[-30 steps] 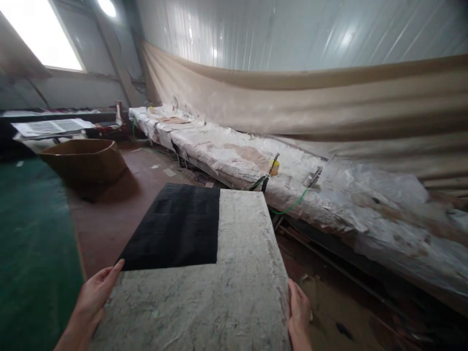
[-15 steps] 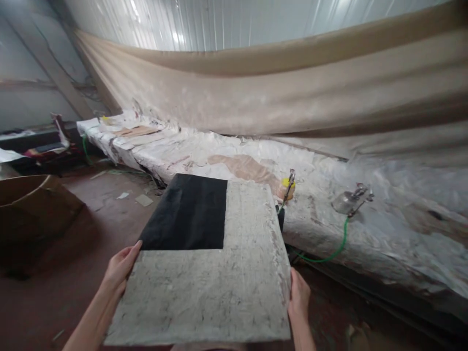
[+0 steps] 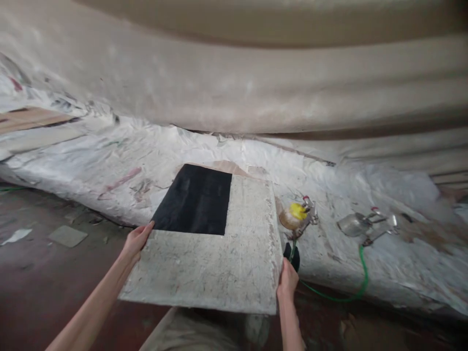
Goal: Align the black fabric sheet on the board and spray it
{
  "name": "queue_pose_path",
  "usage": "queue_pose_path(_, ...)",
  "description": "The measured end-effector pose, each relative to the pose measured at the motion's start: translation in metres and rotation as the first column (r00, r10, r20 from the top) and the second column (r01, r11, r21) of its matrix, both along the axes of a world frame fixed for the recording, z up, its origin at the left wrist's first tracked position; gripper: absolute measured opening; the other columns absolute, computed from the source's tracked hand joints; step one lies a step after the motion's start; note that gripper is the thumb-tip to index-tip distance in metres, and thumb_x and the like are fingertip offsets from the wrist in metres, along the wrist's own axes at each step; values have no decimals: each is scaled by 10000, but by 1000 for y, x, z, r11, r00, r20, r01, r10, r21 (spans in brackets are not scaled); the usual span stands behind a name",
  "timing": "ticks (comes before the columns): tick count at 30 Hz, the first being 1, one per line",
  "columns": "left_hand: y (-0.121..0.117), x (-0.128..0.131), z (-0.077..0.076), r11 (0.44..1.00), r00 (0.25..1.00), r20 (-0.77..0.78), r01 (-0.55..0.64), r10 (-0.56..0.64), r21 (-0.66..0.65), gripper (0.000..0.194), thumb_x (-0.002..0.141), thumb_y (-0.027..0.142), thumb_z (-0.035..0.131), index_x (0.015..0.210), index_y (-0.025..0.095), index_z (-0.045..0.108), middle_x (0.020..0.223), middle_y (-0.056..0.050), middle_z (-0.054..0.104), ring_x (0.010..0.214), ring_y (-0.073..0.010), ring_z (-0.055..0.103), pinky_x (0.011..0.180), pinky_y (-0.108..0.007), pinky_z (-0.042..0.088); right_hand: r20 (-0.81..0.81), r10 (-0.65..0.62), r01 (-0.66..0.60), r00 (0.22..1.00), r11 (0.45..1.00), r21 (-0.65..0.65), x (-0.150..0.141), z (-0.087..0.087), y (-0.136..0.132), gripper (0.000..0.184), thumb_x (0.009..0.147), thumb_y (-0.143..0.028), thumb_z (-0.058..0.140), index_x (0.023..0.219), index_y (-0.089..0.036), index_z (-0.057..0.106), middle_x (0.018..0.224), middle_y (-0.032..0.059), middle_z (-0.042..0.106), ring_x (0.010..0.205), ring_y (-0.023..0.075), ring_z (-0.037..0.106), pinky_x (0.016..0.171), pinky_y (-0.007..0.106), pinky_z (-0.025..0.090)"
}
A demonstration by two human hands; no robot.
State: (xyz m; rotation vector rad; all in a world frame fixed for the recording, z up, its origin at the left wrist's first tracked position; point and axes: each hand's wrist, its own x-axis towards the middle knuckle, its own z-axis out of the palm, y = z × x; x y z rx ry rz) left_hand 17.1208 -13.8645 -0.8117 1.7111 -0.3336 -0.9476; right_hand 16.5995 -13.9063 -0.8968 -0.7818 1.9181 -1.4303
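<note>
A flat, grey-white stained board (image 3: 204, 273) is held out in front of me by its two sides. On its far left part lies a black rectangular sheet (image 3: 197, 202). My left hand (image 3: 138, 240) is closed on the board's left edge, the thumb at the sheet's near left corner. Around the right edge my right hand (image 3: 287, 279) is wrapped, its fingers mostly hidden. The board's far edge overlaps the white-covered bench (image 3: 153, 146) in view; whether it touches the bench I cannot tell.
To the right on the bench lie a spray gun with a yellow-topped cup (image 3: 297, 214) and a metal-cup spray gun (image 3: 356, 224) with a green hose (image 3: 365, 278). Brown sheets (image 3: 32, 118) lie at left. A beige cloth (image 3: 219, 87) hangs behind; scraps (image 3: 68, 236) litter the floor.
I have come closer to the bench, and my view has tilted down and turned right. The board has moved with both hands over the bench's edge. The cardboard container at left is out of view.
</note>
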Motion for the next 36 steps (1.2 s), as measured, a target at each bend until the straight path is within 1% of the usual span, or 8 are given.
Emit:
queue_pose_path(6, -94, 20, -31, 979, 979, -6, 204, -204, -3, 524, 570, 614, 711, 779, 158, 557, 574, 11, 583, 469, -141, 527, 451, -234, 396, -93, -143, 153, 985, 983, 101, 28, 2, -38, 467, 660, -581, 539, 749, -140, 663, 669, 59, 643, 712, 214, 578, 630, 325, 491)
queue_pose_path(9, -121, 23, -47, 943, 926, 184, 313, -330, 111, 481, 584, 573, 691, 816, 173, 559, 676, -21, 635, 597, -196, 597, 526, -263, 437, -184, -100, 127, 978, 981, 144, 31, 6, -48, 489, 658, -631, 474, 688, -166, 624, 660, 68, 624, 697, 218, 561, 645, 348, 486)
queue_pose_path(11, -132, 26, -53, 896, 819, 380, 337, -430, 288, 412, 621, 505, 670, 837, 167, 576, 749, -56, 658, 725, -245, 630, 594, -281, 450, -259, -24, 75, 966, 979, 189, 30, 14, -49, 449, 637, -632, 491, 628, -196, 597, 653, 88, 617, 700, 239, 557, 684, 388, 476)
queue_pose_path(16, -132, 25, -48, 736, 505, 564, 246, -653, 631, 425, 786, 479, 561, 981, 105, 615, 916, -160, 650, 899, -319, 623, 715, -343, 466, -468, 145, -22, 872, 966, 259, 12, 46, -36, 473, 618, -556, 620, 905, -185, 683, 960, 181, 652, 936, 336, 549, 871, 493, 397)
queue_pose_path(20, -121, 5, -32, 845, 331, 785, 84, -524, 529, 531, 827, 425, 592, 1183, 34, 542, 1121, -229, 555, 1061, -365, 550, 824, -433, 477, -599, -10, 104, 801, 987, 122, -28, 60, -48, 789, 655, -662, 598, 1209, -102, 569, 1049, 186, 629, 887, 295, 582, 859, 488, 455)
queue_pose_path(24, -112, -38, -22, 851, 201, 837, 267, -509, 453, 339, 923, 298, 493, 1170, 81, 575, 1188, -164, 537, 1147, -278, 498, 1002, -401, 415, -486, -157, 163, 860, 986, -31, -60, 67, -92, 975, 503, -668, 728, 1279, -122, 506, 1269, 200, 526, 1090, 308, 543, 806, 436, 527)
queue_pose_path(29, -109, -99, -31, 670, -57, 815, 538, -576, 511, 416, 919, 197, 506, 1331, 250, 522, 1337, -85, 507, 1268, -234, 431, 1060, -371, 379, -412, -216, 131, 885, 966, -223, -58, 81, -142, 860, 555, -661, 718, 1159, -64, 583, 1176, 221, 605, 1108, 321, 577, 989, 459, 452)
queue_pose_path(36, -115, -115, -44, 606, -305, 748, 446, -589, 659, 458, 926, 316, 538, 1380, 311, 480, 1304, -141, 502, 1253, -317, 415, 994, -446, 399, -334, -206, 134, 920, 965, -225, -64, 86, -159, 660, 612, -629, 709, 1022, -115, 643, 1115, 170, 660, 1076, 308, 609, 1009, 470, 448)
